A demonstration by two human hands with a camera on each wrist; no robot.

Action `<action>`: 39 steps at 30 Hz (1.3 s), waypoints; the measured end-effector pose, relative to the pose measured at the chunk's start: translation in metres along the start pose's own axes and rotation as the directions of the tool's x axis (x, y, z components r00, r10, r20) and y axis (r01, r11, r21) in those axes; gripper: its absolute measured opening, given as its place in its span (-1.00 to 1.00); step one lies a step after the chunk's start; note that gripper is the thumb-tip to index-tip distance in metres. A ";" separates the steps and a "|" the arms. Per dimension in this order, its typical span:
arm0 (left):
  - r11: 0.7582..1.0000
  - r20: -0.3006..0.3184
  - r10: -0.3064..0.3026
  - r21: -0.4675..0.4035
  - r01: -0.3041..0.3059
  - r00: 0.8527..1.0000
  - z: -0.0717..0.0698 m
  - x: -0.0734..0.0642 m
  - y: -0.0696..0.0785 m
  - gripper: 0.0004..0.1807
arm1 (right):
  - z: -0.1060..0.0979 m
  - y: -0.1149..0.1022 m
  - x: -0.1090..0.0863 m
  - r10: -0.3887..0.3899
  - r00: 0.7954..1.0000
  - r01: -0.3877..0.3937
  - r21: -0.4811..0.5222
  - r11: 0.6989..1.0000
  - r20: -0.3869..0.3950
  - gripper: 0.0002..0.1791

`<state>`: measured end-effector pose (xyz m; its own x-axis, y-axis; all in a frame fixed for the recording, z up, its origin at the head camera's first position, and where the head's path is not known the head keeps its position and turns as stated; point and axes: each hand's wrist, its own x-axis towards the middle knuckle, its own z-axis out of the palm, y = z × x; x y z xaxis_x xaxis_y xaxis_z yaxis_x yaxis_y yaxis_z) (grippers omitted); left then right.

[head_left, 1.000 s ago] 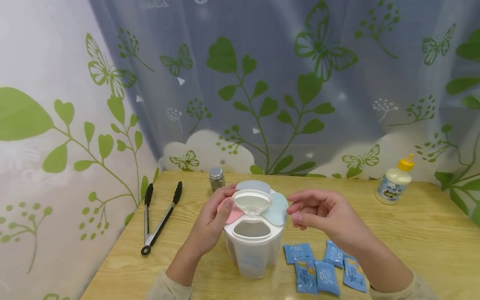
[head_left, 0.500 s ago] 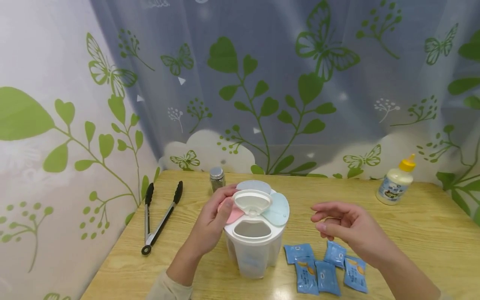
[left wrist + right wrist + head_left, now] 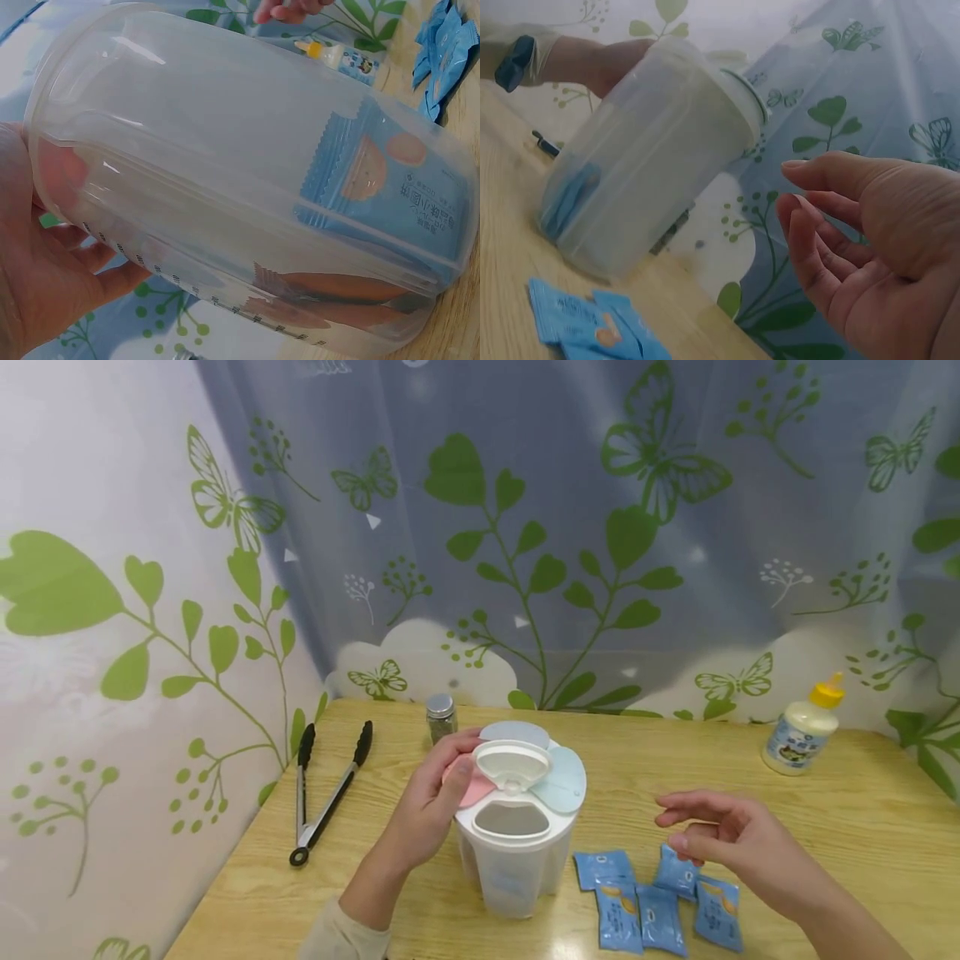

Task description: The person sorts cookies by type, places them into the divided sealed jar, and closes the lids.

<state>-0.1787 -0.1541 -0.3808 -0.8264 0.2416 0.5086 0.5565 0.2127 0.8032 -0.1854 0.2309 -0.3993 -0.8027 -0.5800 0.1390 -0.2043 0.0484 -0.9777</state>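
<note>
The left hand is curled round the rim of a round, clear plastic container with a white lid, its thumb on the pink petal-shaped flap; the container stands upright on the pale wood-grain table under this hold. The right hand holds nothing, thumb and fingertips apart, well to the right of the container. The white flap just right of the left thumb is raised, baring the front mouth, while the pale blue-green flap and grey-blue flap beyond it lie down. Below the left hand, a flat blue wrapper and something orange-brown show inside the container; which compartment holds each is unclear. I judge filling as partly done: five small, shiny blue packets lie outside, below and left of the right hand, and the raised flap is not yet lowered.
</note>
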 end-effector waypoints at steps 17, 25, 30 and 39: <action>1.000 0.003 0.011 -0.004 -0.011 1.000 0.003 0.003 0.001 -0.73 | -0.025 0.045 -0.021 0.326 0.940 -0.336 -0.099 0.937 -0.104 -0.45; 1.000 0.000 0.002 0.006 -0.002 1.000 0.001 0.002 0.000 -0.73 | -0.020 0.066 -0.016 0.357 0.918 -0.390 -0.224 0.893 -0.174 -0.29; 1.000 0.002 -0.001 0.014 0.001 1.000 0.001 0.001 -0.001 -0.73 | -0.013 0.075 -0.018 0.379 0.898 -0.435 -0.319 0.842 -0.226 -0.30; 1.000 -0.013 0.005 0.019 -0.005 1.000 0.000 0.000 -0.002 -0.74 | -0.003 0.075 -0.012 0.315 0.909 -0.414 -0.504 0.758 -0.273 -0.32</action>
<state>-0.1794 -0.1542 -0.3823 -0.8246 0.2306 0.5165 0.5619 0.2295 0.7947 -0.1926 0.2439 -0.4735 -0.9468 -0.2903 -0.1388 -0.1049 0.6863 -0.7197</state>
